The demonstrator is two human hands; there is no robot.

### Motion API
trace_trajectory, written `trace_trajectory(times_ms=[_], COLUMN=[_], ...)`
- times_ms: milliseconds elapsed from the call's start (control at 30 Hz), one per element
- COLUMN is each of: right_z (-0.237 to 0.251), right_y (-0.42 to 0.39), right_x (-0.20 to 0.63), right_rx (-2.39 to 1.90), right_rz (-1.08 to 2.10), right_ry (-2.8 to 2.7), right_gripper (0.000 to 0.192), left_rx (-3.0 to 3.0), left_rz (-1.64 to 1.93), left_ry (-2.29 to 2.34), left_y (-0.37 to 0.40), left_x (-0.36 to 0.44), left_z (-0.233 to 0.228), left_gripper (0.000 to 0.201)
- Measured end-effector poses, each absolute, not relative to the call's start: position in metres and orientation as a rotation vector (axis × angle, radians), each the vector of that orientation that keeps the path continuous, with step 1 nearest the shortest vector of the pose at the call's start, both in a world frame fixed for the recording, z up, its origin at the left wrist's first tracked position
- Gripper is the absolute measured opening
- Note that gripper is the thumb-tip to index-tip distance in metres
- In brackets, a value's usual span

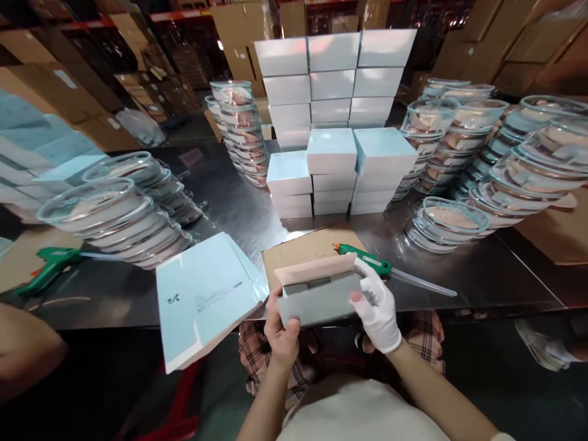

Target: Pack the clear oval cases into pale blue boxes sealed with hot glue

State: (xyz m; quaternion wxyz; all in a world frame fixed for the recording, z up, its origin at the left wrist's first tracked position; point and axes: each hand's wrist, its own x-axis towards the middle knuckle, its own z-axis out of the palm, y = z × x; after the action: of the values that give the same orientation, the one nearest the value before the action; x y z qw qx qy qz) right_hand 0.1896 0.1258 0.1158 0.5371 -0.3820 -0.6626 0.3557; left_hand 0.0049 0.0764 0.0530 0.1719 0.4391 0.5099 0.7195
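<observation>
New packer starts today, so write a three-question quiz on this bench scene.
1. True or false: both hands wear gloves.
2. What lies on the table just beyond the right hand? A) scissors B) glue gun C) tape
3. Fill in: both hands hold a half-folded ____.

Key:
1. False; only the right is gloved, the left hand is bare.
2. B, the green glue gun.
3. box.
</observation>
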Motion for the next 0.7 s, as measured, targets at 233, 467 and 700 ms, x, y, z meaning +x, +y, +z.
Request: trace_trajectory(times_ms=[233, 467, 700], right_z=[0.135, 0.118, 0.094], right_y=[0.129, 0.15, 0.169], right_x=[0.199, 0.252, 0.251], right_rx=[-1.066, -2.256, -1.89], right_rz=[0.972, 0.799, 1.141], right_ry=[-1.388, -1.644, -1.243], right_gripper=[0.035, 0.04, 0.029], left_rx=[1.499, 1.909, 1.615], left_rz=[2.084, 2.004, 2.087], left_ry=[1.573, 1.311, 1.508], left_y=[0.079, 0.092, 0.067], left_x=[-0.009, -0.026, -0.007], left_z=[0.057, 0.058, 0.079], left_gripper=[0.054, 0.053, 0.031])
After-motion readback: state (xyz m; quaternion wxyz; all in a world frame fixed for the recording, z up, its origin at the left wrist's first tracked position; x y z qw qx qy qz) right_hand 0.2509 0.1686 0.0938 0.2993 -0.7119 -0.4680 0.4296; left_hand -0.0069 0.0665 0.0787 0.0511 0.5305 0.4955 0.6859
